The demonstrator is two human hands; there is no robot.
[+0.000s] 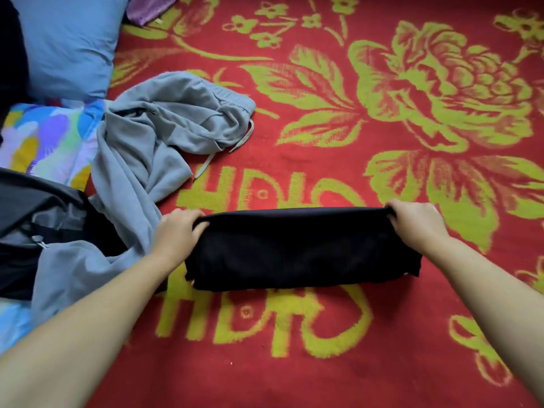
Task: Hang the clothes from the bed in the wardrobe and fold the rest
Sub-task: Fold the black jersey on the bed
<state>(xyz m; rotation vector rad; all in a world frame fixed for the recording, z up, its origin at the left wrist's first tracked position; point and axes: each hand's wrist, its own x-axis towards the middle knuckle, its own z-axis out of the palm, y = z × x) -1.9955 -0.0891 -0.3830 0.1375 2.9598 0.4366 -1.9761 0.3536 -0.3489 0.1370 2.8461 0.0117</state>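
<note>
At the bed's left edge a dark jacket (32, 213) of smooth, slightly shiny cloth lies crumpled, a small metal zip pull showing on it; its far part rests on a quilt (44, 142) printed in soft blotches of blue, yellow and purple, and beyond that, at the far left corner, sits a plump blue pillow (67, 42) with a scrap of purple fabric (145, 8) beside it. Just right of the jacket, grey sweatpants (153, 134) of thick matte jersey sprawl in loose folds, their ribbed waistband and flat drawstrings lying on the red blanket (294, 372), a fuzzy cover woven with yellow-green flowers, leaves and blocky letters. Near the bed's middle lies the black garment (300, 248), a soft, dull knit folded into a long flat rectangle with rounded far edge, its left end just beside the sweatpants. The left hand (176, 234) curls over the far left corner of that rectangle, fingers pinching the cloth; the right hand (415, 222) grips the far right corner the same way, knuckles bent, cloth bunched beneath its fingers.
</note>
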